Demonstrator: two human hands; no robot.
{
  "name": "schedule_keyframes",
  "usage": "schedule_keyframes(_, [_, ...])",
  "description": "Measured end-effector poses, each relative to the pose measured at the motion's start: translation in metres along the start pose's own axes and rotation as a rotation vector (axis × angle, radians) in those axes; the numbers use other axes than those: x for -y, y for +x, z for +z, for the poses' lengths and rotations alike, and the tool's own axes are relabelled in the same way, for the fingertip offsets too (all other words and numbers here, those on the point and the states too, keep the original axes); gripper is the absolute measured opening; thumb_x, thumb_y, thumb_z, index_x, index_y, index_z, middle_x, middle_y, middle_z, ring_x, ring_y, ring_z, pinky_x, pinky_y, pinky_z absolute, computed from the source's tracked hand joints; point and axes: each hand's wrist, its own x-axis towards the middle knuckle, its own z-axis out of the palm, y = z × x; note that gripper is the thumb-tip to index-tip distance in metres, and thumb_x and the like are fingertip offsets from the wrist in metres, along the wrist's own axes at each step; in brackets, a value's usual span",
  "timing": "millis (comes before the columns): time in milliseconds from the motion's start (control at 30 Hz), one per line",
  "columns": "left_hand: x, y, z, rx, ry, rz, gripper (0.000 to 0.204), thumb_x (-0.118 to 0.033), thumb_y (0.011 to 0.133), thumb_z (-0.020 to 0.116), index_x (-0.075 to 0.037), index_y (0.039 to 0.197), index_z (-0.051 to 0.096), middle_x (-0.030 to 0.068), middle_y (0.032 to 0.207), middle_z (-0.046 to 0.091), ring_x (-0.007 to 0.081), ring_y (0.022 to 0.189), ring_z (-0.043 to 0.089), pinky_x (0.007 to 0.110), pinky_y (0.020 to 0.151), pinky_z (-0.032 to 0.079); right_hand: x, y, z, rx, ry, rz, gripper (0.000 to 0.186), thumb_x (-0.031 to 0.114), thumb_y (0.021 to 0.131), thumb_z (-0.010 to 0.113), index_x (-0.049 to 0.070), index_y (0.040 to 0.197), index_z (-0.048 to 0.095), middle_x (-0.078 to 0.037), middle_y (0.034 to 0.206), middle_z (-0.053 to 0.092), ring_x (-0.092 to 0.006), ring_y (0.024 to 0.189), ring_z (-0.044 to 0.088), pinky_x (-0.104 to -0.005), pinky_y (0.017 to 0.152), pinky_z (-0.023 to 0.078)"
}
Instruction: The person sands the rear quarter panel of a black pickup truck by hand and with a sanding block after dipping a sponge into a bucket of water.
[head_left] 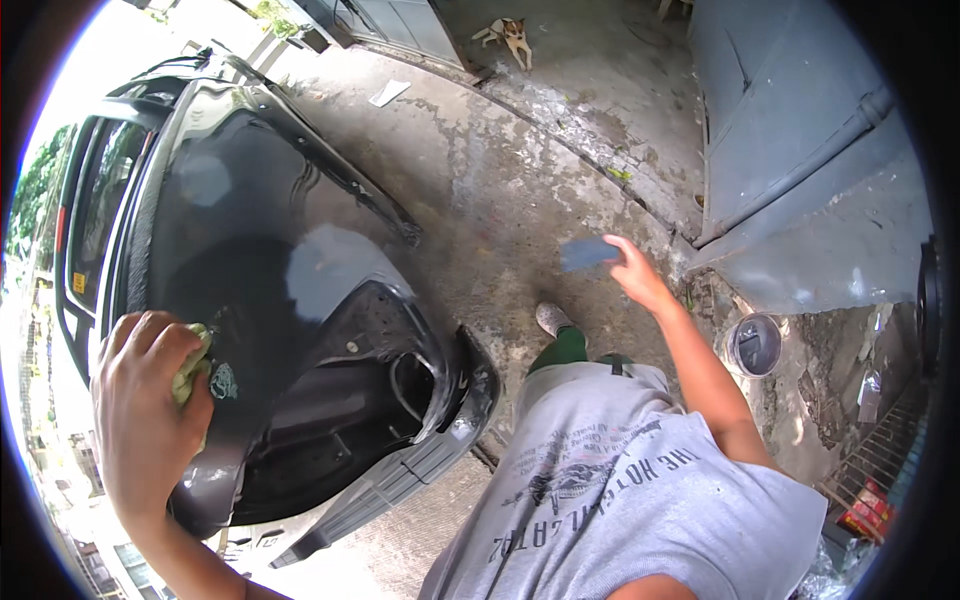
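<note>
My left hand (148, 400) is closed around a crumpled yellow-green cloth (190, 372) and rests against the dark body panel of a car (240, 200). Beside the cloth, a small pale-green smeared mark (223, 381) shows on the glossy black surface. A large opening (330, 400) with a dark inside lies at the near end of the car, next to a grey bumper (400, 475). Out to the right, apart from the car, my right hand (632, 272) pinches a flat blue-grey sheet (588, 254) at its edge; its material I cannot make out.
A bucket (754, 345) stands on the ground at right, near a grey metal wall (800, 150). A dog (508, 38) lies at the far side by an open gate (400, 28). White paper (389, 93) lies on the concrete. A metal rack (880, 450) is at lower right.
</note>
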Motion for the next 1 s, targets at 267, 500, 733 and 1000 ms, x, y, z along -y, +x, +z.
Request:
schedule_keyframes(267, [-0.043, 0.015, 0.029, 0.119, 0.318, -0.269, 0.023, 0.000, 0.077, 0.070, -0.005, 0.098, 0.062, 0.0124, 0.106, 0.064, 0.0346, 0.112, 0.061, 0.050, 0.099, 0.046, -0.001, 0.099, 0.032, 0.004, -0.271, -0.304, 0.022, 0.016, 0.092, 0.076, 0.003, 0.107, 0.067, -0.011, 0.089, 0.067, -0.0191, 0.078, 0.065, -0.0362, 0.070, 0.053])
schedule_keyframes(500, [-0.112, 0.084, 0.117, -0.036, -0.017, -0.360, 0.029, -0.005, 0.080, 0.074, -0.005, 0.108, 0.067, 0.0132, 0.114, 0.068, 0.0356, 0.114, 0.064, 0.047, 0.099, 0.050, -0.007, 0.103, -0.010, 0.123, 0.265, 0.362, 0.028, 0.021, 0.097, 0.075, 0.003, 0.113, 0.061, -0.006, 0.089, 0.068, -0.0134, 0.072, 0.067, -0.0291, 0.057, 0.056])
schedule_keyframes(733, [-0.276, 0.262, 0.317, 0.089, -1.503, -0.354, 0.030, -0.008, 0.092, 0.075, 0.001, 0.119, 0.065, 0.0121, 0.117, 0.071, 0.0250, 0.112, 0.066, 0.040, 0.097, 0.052, -0.028, 0.098, -0.078, 0.281, 1.077, 0.597, 0.046, 0.020, 0.107, 0.056, 0.013, 0.149, 0.039, -0.014, 0.129, 0.064, -0.0280, 0.106, 0.073, -0.0434, 0.082, 0.065])
schedule_keyframes(1000, [-0.591, 0.353, 0.342, 0.443, -1.019, 0.414, 0.074, -0.041, 0.105, 0.059, -0.006, 0.164, 0.031, 0.0220, 0.170, 0.029, 0.0410, 0.159, 0.021, 0.048, 0.127, 0.024, -0.144, 0.004, -0.285, 0.058, 1.253, 0.640, 0.062, 0.065, 0.106, 0.042, 0.025, 0.151, 0.054, -0.008, 0.150, 0.060, -0.0272, 0.137, 0.059, -0.0604, 0.107, 0.050])
